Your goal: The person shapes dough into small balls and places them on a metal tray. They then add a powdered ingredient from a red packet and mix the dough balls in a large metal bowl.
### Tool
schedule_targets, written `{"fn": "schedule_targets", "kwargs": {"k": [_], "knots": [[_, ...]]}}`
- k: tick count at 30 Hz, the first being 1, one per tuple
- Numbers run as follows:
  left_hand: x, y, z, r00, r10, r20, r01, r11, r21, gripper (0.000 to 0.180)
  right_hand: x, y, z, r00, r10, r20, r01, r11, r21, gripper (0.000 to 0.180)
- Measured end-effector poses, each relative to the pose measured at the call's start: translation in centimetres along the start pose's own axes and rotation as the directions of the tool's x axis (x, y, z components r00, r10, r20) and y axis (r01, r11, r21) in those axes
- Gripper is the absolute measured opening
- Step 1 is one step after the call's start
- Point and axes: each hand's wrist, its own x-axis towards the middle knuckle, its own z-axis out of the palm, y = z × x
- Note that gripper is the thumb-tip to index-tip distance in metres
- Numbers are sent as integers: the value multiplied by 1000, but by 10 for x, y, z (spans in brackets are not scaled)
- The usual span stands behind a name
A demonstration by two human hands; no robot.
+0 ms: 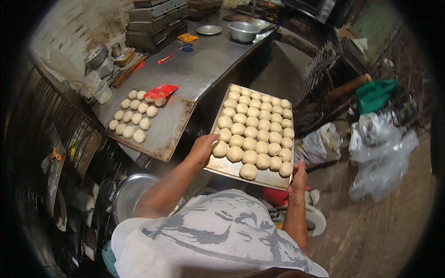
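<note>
I hold a metal baking tray [266, 178] level in front of my chest, away from the table. Rows of round pale dough balls [255, 130] cover most of it. My left hand [203, 146] grips the tray's near left edge, thumb beside the nearest dough balls. My right hand [298, 174] grips the near right corner. A second tray [169, 129] lies on the steel table [204, 67] to my left, carrying several dough balls [133, 118] and a red packet [161, 91].
On the table lie scissors [183, 48], a metal bowl [243, 31], a plate [209, 29] and stacked pans [157, 21]. A large metal basin [132, 192] sits low on my left. Plastic bags [384, 153], a green bag [374, 94] and wire racks [324, 74] crowd the floor at right.
</note>
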Motion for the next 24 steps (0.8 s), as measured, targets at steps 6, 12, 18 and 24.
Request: {"fn": "schedule_targets", "kwargs": {"k": [6, 12, 18, 24], "knots": [[80, 38, -31, 993, -31, -116, 26, 999, -42, 38, 96, -14, 92, 981, 74, 177, -66, 997, -51, 57], [185, 96, -38, 940, 21, -340, -54, 995, -86, 46, 252, -46, 228, 932, 179, 316, -116, 971, -209, 52], [260, 95, -42, 868, 50, -495, -82, 996, -43, 51, 373, -44, 312, 867, 263, 423, -50, 891, -450, 51], [369, 135, 10, 716, -9, -699, -146, 976, -163, 52, 528, -69, 418, 732, 327, 598, -22, 888, -459, 53]]}}
